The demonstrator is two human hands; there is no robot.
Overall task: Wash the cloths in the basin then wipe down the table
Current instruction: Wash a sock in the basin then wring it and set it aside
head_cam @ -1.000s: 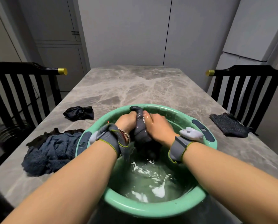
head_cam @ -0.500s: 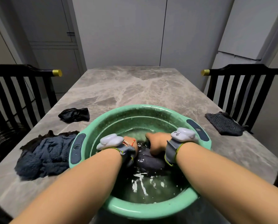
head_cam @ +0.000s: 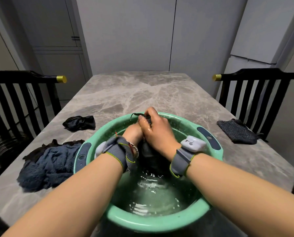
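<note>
The dark grey wet cloth point(head_cam: 147, 148) is bunched above the water in the round green plastic basin point(head_cam: 151, 223), so drips fall back in. The left hand point(head_cam: 133, 132) and right hand point(head_cam: 157, 132) each clamp their grip round it, probably wringing.

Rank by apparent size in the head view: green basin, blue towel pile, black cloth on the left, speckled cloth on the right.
1. green basin
2. blue towel pile
3. speckled cloth, only slightly larger than the next
4. black cloth, which is bunched up
</note>
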